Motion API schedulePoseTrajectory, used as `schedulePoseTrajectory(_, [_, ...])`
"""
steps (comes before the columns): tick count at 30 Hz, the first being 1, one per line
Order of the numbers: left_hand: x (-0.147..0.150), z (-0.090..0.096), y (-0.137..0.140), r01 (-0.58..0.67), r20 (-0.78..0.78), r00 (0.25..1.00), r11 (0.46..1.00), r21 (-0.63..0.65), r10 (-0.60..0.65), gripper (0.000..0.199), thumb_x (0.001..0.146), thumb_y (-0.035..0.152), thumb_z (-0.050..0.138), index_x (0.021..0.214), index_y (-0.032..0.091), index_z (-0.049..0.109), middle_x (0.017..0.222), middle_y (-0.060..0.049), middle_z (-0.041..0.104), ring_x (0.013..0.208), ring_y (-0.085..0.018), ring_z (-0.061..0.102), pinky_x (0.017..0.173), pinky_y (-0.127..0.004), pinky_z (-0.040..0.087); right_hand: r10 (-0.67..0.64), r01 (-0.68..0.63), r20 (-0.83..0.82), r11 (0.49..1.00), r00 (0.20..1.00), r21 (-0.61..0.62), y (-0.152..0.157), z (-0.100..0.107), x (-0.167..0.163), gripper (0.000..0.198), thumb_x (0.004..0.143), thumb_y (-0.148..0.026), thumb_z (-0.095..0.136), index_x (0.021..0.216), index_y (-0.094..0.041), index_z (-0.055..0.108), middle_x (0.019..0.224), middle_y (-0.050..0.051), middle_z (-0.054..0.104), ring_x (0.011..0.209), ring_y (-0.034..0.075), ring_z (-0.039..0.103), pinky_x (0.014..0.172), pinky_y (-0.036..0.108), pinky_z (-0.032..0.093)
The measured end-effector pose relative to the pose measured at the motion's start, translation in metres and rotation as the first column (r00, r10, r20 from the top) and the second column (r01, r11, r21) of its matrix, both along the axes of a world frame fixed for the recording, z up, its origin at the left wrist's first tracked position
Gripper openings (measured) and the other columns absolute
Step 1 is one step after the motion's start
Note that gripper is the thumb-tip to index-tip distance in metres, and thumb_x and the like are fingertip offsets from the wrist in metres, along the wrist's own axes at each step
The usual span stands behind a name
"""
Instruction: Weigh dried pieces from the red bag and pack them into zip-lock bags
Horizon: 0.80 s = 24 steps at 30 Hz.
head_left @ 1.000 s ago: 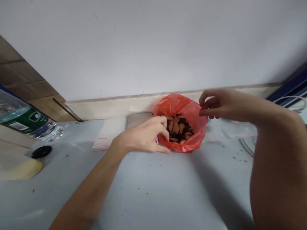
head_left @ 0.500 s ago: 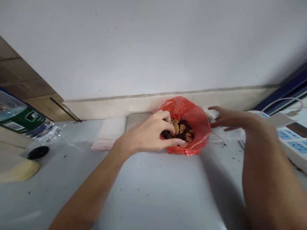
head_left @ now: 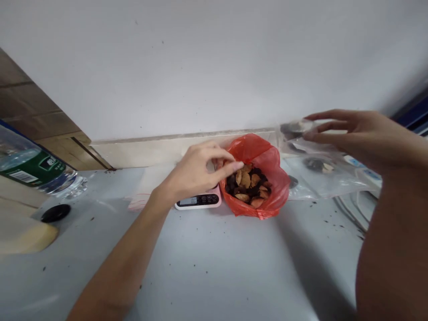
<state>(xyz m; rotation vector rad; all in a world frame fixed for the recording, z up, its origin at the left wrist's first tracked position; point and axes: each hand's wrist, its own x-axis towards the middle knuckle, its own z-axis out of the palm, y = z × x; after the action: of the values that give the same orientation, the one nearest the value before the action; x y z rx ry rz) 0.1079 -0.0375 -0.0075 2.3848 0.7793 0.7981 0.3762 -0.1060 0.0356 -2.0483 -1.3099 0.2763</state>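
A red plastic bag (head_left: pixel 272 178), rolled open at the top, stands on the counter with brown and dark dried slices (head_left: pixel 245 180) inside. My left hand (head_left: pixel 203 171) is at its left rim, thumb and forefinger brought close together over the edge. Anything between those fingertips is too small to make out. Partly under that hand, a kitchen scale (head_left: pixel 200 200) shows what looks like 0.0 on its display. My right hand (head_left: pixel 347 129) grips a clear plastic bag (head_left: pixel 297 133) with dark and pale pieces in it, lifted against the wall base; the hand is slightly blurred.
Another clear bag (head_left: pixel 331 174) with dark and pale contents lies right of the red bag. White cables (head_left: pixel 351 209) run near it. To the left are a water bottle (head_left: pixel 36 165), a black lid (head_left: pixel 56 213) and white sheets with red lines (head_left: pixel 143 191).
My left hand has come up out of the red bag and moved left, uncovering the scale's display. My right hand has risen to the right, now lifting a clear bag.
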Motion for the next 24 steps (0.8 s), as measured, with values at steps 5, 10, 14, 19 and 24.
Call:
schedulePoseTrajectory(5, [-0.004, 0.003, 0.008, -0.123, 0.219, 0.95, 0.913, -0.39, 0.222, 0.057, 0.105, 0.063, 0.049, 0.12, 0.014, 0.076, 0.106, -0.012, 0.081, 0.102, -0.025, 0.074, 0.09, -0.035, 0.056, 0.26, -0.228, -0.378, 0.965, 0.888, 0.128, -0.001, 0.01, -0.025, 0.046, 0.077, -0.005, 0.073, 0.12, -0.022, 0.076, 0.08, 0.002, 0.079, 0.077, 0.016, 0.075, 0.067, 0.028, 0.056])
schedulePoseTrajectory(10, [-0.012, 0.005, 0.009, 0.021, 0.192, 0.973, 0.786, -0.617, 0.125, 0.058, 0.094, 0.063, 0.071, 0.134, 0.021, 0.071, 0.103, -0.009, 0.083, 0.108, -0.028, 0.076, 0.097, -0.04, 0.055, 0.724, -0.709, -0.297, 0.682, 0.623, 0.177, 0.02, -0.006, -0.045, 0.05, 0.069, -0.03, 0.079, 0.118, -0.024, 0.072, 0.094, 0.003, 0.08, 0.092, 0.024, 0.076, 0.074, 0.034, 0.061])
schedulePoseTrajectory(14, [-0.024, 0.002, 0.015, -0.066, 0.226, 0.947, 0.824, -0.562, 0.23, 0.043, 0.079, 0.048, 0.088, 0.11, 0.019, 0.079, 0.092, -0.006, 0.082, 0.096, -0.025, 0.076, 0.09, -0.037, 0.055, 0.649, -0.656, -0.227, 0.753, 0.726, 0.053, 0.033, -0.015, -0.05, 0.047, 0.07, -0.052, 0.084, 0.107, -0.025, 0.076, 0.086, 0.004, 0.075, 0.082, 0.024, 0.07, 0.065, 0.032, 0.055])
schedulePoseTrajectory(19, [-0.041, 0.0, 0.026, -0.176, 0.323, 0.865, 0.835, -0.521, 0.384, 0.039, 0.067, 0.039, 0.094, 0.093, 0.02, 0.072, 0.082, -0.002, 0.076, 0.085, -0.021, 0.073, 0.075, -0.03, 0.054, 0.579, -0.642, -0.304, 0.744, 0.757, -0.182, 0.036, -0.016, -0.055, 0.042, 0.071, -0.058, 0.082, 0.056, -0.022, 0.065, 0.06, 0.0, 0.057, 0.056, 0.014, 0.049, 0.053, 0.031, 0.04])
schedulePoseTrajectory(24, [-0.048, 0.003, 0.028, -0.34, 0.223, 0.86, 0.841, -0.421, 0.459, 0.026, 0.077, 0.03, 0.081, 0.097, 0.022, 0.067, 0.087, -0.001, 0.073, 0.085, -0.02, 0.073, 0.072, -0.029, 0.054, 0.481, -0.655, -0.608, 0.75, 0.632, -0.087, 0.038, -0.023, -0.063, 0.037, 0.057, -0.05, 0.092, 0.059, -0.022, 0.069, 0.065, 0.002, 0.066, 0.06, 0.017, 0.056, 0.057, 0.032, 0.049])
